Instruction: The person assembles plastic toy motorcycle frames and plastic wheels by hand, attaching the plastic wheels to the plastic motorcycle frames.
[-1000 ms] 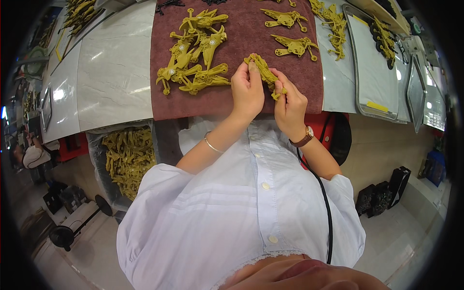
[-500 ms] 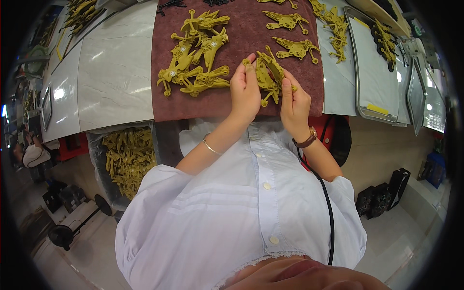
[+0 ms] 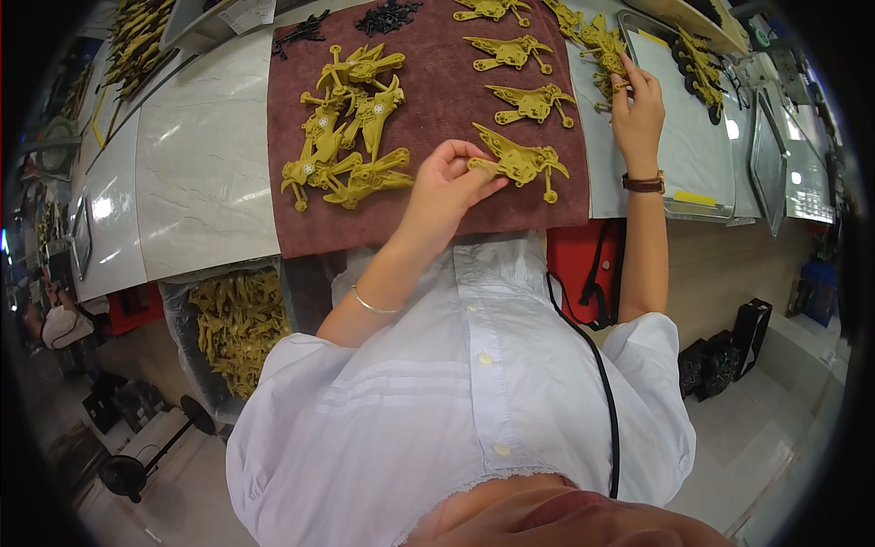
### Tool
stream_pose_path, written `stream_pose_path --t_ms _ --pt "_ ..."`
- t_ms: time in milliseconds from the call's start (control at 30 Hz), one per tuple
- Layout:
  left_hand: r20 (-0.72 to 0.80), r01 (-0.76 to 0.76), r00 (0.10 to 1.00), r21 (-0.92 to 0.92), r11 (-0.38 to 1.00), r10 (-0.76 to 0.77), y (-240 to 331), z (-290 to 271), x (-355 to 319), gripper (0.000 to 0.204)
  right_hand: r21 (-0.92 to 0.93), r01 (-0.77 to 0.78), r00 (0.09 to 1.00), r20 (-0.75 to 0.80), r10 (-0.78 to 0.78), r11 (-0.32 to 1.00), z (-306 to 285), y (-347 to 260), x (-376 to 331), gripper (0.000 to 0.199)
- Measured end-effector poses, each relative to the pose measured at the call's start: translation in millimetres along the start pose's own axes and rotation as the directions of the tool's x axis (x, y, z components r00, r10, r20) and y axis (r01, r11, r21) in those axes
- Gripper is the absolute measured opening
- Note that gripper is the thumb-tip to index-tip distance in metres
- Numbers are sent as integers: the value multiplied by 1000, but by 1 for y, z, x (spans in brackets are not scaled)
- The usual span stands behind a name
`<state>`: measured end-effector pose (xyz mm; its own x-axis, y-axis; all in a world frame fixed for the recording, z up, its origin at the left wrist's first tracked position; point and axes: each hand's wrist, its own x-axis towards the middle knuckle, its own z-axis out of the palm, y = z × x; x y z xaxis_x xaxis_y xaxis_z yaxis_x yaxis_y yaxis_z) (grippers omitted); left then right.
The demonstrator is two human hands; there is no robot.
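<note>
On the maroon cloth, an olive-yellow bird-shaped plastic part (image 3: 521,164) lies flat at the bottom of a column of similar parts. My left hand (image 3: 448,187) pinches its left end between thumb and fingers. Farther right, my right hand (image 3: 640,117) reaches past the cloth to a heap of yellow plastic parts (image 3: 597,41). Its thumb and forefinger close on the edge of one piece there; the exact grip is partly hidden. Above the left hand's piece lie other yellow parts (image 3: 533,104), spaced apart.
A cluster of joined yellow parts (image 3: 351,128) covers the left of the maroon cloth (image 3: 437,100). Small black pieces (image 3: 386,16) lie at its far edge. A metal tray (image 3: 697,205) stands at right. Below the table's left side is a lined bin of yellow parts (image 3: 239,319).
The yellow part held between both hands now lies on the cloth under my left hand. My right hand has let go and moved right to the heap. The view has shifted slightly.
</note>
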<state>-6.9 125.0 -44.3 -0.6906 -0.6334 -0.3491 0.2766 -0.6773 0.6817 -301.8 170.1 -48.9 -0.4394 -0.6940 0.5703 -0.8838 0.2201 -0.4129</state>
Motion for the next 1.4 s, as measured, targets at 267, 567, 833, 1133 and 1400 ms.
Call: stream_pose_path --t_ms 267,567,833,1133,1400 --pt "114 -189 982 474 860 153 -25 30 7 20 -277 157 977 182 -109 948 19 41 27 47" --pt "176 -400 895 724 562 410 4 22 -7 13 375 186 782 502 -368 908 -12 -49 14 50" --pt "325 -516 810 791 330 488 -4 3 -2 12 266 251 786 505 -357 931 1 -54 -4 44" --pt "531 -469 638 842 -265 558 33 4 -20 26 344 195 788 503 -356 918 0 -70 -6 40" --pt "374 -161 761 900 -405 530 69 -46 -39 28 360 179 810 475 -345 916 -3 -68 6 38"
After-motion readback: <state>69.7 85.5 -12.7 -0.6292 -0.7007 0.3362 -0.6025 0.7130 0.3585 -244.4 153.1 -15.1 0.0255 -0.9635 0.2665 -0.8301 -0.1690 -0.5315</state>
